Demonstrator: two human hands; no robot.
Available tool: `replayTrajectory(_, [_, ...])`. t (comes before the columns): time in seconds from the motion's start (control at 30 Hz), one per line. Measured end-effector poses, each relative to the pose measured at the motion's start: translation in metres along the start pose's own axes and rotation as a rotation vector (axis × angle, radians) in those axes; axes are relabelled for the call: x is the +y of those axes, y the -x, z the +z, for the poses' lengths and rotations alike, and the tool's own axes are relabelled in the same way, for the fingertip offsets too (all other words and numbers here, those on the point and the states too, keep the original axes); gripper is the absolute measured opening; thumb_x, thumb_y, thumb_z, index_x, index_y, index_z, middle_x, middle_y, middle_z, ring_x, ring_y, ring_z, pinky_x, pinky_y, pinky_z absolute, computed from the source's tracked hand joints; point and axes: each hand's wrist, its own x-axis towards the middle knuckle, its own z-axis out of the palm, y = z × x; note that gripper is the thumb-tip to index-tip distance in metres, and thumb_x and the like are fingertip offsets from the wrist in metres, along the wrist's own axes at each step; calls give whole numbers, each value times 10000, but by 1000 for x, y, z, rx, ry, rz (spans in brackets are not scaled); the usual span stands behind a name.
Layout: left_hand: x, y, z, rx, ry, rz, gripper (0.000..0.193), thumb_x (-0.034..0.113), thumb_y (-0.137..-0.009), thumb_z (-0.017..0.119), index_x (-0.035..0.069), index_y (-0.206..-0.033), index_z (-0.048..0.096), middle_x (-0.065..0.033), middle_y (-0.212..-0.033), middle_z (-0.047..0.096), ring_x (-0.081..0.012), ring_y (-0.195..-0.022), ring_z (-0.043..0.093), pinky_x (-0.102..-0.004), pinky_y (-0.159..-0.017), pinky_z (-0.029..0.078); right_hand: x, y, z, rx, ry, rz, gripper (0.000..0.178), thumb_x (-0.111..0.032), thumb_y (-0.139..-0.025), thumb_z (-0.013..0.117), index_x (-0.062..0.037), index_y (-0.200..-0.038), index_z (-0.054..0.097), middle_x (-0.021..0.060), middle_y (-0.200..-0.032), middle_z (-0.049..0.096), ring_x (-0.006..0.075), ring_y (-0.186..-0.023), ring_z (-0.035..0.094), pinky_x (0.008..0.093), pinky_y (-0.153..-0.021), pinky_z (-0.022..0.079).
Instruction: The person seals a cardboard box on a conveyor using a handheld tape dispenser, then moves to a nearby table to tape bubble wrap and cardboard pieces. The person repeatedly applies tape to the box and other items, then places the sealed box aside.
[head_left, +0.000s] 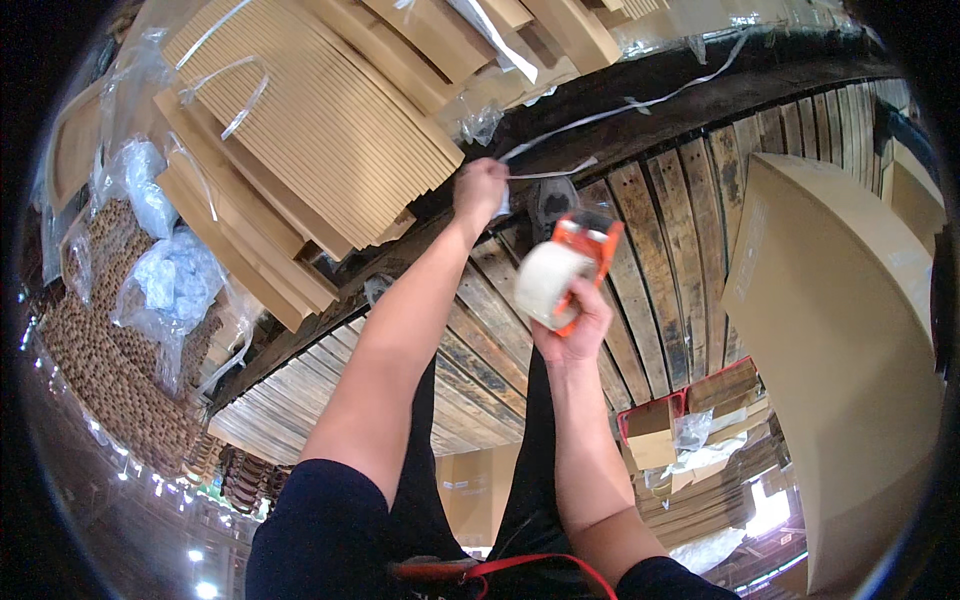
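My right hand (578, 328) is closed round an orange tape gun (600, 240), held in the air over the wooden slats. A wide roll of whitish tape (548, 284) sits on it, slightly smeared by motion. Up and to the left, my left hand (482, 190) is closed on a thin white strap (550, 174), whose loose end sticks out to the right. The hand is beside the corner of a stack of flat corrugated cardboard (330, 120). Its fingertips are partly hidden.
Wooden slats (680, 250) form the floor under me. A large cardboard box (840, 330) stands at the right. Clear plastic wrap (175, 280) lies at the left beside more cardboard. Another white strap (640, 104) trails along a dark gap, and one shoe (552, 200) shows ahead.
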Motion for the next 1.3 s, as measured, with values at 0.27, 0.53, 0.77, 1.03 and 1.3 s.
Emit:
replayTrajectory(0.27, [-65,-20,18,325,-170,-220,503,502,-870,746,22,-1015,777,-209,-1038,762,-354,-995,726,-457,-904,540,-9,-1,-4,-33,-112,53,396,-129,-899,614,-2,-1274,609,101,-1145,717,249,-997,712,409,-887,579])
replayTrajectory(0.53, [88,55,-33,-204,-168,52,507,507,-897,728,8,-810,753,-218,-718,689,-332,-675,698,-437,-682,542,-14,-8,4,257,124,-282,435,-11,-910,617,-59,-1337,552,30,-1014,658,101,-671,557,249,-604,463])
replayTrajectory(0.77, [238,-23,-141,97,-296,10,608,556,-953,584,-22,-962,775,-310,-952,728,-461,-984,710,-522,-884,548,1,-14,32,329,322,-232,400,45,-919,554,-39,-1310,569,32,-967,649,95,-658,534,238,-592,447])
replayTrajectory(1.03, [124,30,-77,-302,-880,477,211,153,-848,614,12,-868,768,-227,-897,756,-358,-835,765,-482,-751,620,-5,-8,36,375,329,-416,420,67,-916,596,-44,-1318,552,52,-1064,659,92,-684,569,236,-588,474])
replayTrajectory(1.3, [-22,-3,-48,-119,-626,-253,321,247,-965,570,7,-1015,777,-236,-1134,742,-386,-1051,734,-511,-900,580,-3,-5,36,346,272,-351,391,72,-913,598,-49,-1283,558,41,-1011,653,94,-678,559,235,-579,461])
